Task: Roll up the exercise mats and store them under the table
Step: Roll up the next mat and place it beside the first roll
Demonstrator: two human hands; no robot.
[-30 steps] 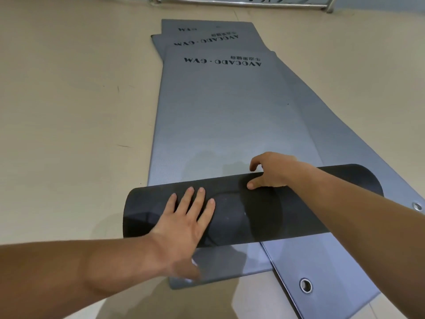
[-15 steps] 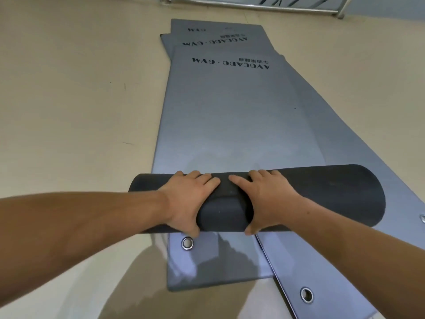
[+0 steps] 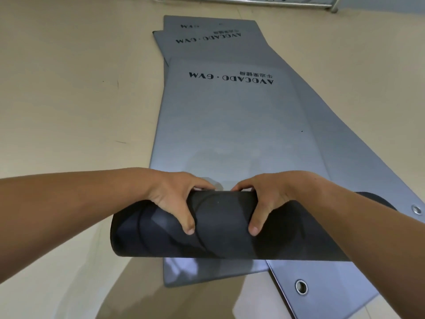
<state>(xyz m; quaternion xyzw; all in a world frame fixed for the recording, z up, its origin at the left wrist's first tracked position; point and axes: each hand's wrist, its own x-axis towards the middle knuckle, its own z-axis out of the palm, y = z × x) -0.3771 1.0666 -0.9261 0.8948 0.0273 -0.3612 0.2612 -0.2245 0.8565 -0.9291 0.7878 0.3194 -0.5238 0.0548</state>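
Now left hand [image 3: 171,195], right hand [image 3: 273,195]: grips wrap one roll [image 3: 220,222]; perhaps three mats [image 3: 230,125].

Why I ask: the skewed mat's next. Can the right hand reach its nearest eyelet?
Probably yes: the eyelet lies uncovered, nearer than the rolled mat, but the right hand grips that roll.

Only readable stuff is mat branding. Top mat [image 3: 230,125]: "AVOCADO · GYM" in black caps near far end, upside down from here. Small row of Chinese characters beside it, looks like 牛油果健身. Second mat [image 3: 230,48], poking out beyond top mat: same "AVOCADO · GYM", characters too blurry. Third mat [image 3: 230,22], farthest beyond top mat: just "GYM" showing, rest covered.
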